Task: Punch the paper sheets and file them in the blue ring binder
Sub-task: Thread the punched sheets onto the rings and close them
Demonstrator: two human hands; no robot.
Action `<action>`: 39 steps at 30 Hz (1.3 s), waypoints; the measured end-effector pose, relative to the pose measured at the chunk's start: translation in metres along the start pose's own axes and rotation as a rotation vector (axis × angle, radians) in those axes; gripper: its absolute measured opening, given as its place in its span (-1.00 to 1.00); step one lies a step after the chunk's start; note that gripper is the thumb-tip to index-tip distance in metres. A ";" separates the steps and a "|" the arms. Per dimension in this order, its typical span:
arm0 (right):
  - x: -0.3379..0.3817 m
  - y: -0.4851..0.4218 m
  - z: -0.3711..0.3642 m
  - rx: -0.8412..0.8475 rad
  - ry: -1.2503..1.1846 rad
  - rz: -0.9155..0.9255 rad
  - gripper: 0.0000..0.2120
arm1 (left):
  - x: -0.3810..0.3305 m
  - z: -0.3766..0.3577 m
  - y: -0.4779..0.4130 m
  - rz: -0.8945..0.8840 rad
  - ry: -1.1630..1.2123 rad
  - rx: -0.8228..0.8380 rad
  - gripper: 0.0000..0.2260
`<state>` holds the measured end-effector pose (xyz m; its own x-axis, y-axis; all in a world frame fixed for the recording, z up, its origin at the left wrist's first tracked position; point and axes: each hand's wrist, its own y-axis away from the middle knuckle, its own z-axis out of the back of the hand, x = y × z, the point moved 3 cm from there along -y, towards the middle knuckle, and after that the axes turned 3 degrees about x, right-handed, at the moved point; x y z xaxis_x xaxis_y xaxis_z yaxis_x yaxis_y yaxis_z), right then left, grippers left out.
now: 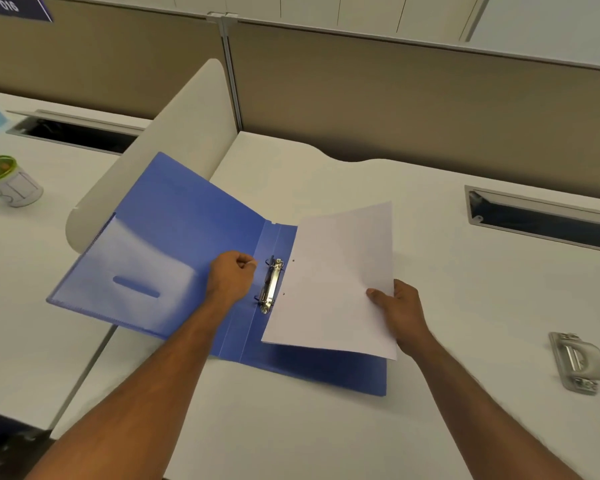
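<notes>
The blue ring binder lies open on the white desk, its left cover leaning up against a low divider. Its metal ring mechanism sits on the spine with the rings open. White paper sheets with two punched holes along their left edge hover over the binder's right cover, just right of the rings. My right hand pinches the sheets at their right edge. My left hand is curled into a fist on the left cover, right beside the rings, with nothing visibly in it.
A grey hole punch lies on the desk at the right. A cable slot is cut into the desk behind it. On the neighbouring desk at left stands a white cup with a green rim. Beige partitions close off the back.
</notes>
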<state>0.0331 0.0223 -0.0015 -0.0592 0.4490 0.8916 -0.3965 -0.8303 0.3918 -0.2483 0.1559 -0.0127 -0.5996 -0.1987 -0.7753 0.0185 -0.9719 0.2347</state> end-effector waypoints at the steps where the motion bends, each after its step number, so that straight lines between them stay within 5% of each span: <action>1: 0.002 0.001 0.000 0.007 -0.001 -0.001 -0.70 | -0.002 -0.003 -0.002 0.017 0.006 0.014 -0.85; 11: 0.013 0.007 -0.016 0.050 0.034 0.008 -0.69 | -0.015 -0.029 -0.020 0.174 0.109 0.106 -0.73; 19: 0.022 0.005 -0.022 0.044 0.057 0.006 -0.70 | -0.013 -0.034 -0.020 0.198 0.159 0.050 -0.91; 39: 0.028 0.011 -0.024 -0.025 0.239 0.033 -0.72 | -0.011 -0.043 -0.012 0.195 0.137 -0.033 -0.69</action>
<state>0.0052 0.0335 0.0228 -0.2865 0.4897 0.8234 -0.4132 -0.8386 0.3550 -0.2074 0.1642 -0.0317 -0.4684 -0.3957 -0.7899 0.1507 -0.9168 0.3699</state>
